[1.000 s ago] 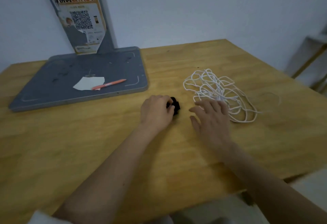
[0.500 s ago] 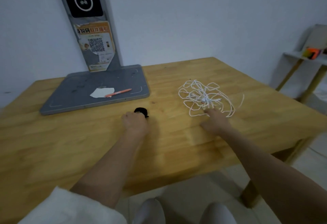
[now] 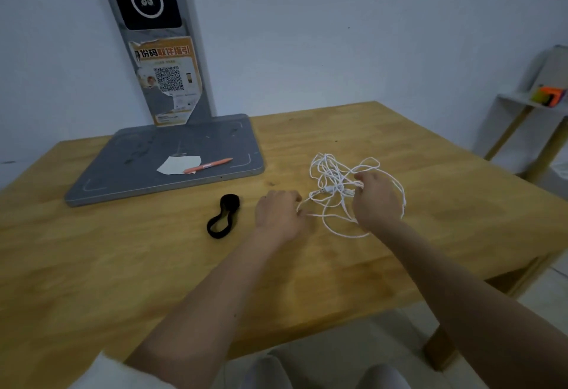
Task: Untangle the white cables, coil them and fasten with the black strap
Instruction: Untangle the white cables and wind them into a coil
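Observation:
A tangle of thin white cables lies in loose loops on the wooden table, right of centre. My right hand rests on top of the tangle with its fingers curled around several strands. My left hand sits at the tangle's left edge, fingers bent and touching a strand that runs out toward it. The black strap lies flat on the table as a folded loop, a short way left of my left hand, with nothing touching it.
A grey base plate with an upright post stands at the back left; a scrap of white paper and an orange pen lie on it. A shelf stands beyond the table's right side. The near table edge is close to my body.
My left hand has let go of the black strap and moved right to the cables. My right hand has moved onto the tangle and closed on strands. The camera has tilted up.

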